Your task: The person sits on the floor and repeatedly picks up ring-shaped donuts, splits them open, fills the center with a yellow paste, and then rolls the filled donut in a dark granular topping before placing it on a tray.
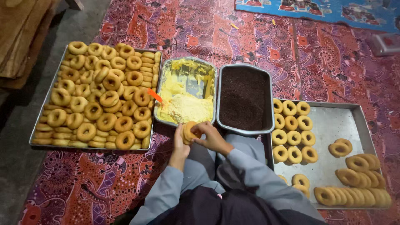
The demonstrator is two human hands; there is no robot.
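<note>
Ctr frame, btm: my left hand (180, 141) clamps 1 donut (190, 132) upright; right hand (211, 137) pinches its edge. Keep it near the yellow cream tray (166, 83), grip light, don't crush.

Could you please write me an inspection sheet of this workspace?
Surface: patterned mat on the floor.
Job's things: doughnut held in both hands; left tray heaped with doughnuts; right tray partly filled.
Clutter: pan of yellow cream with orange spatula; pan of brown sprinkles.
Grippers: left hand and right hand closed on the doughnut.
Cables: nothing seen.
Surroundings: wooden boards at upper left.
</note>
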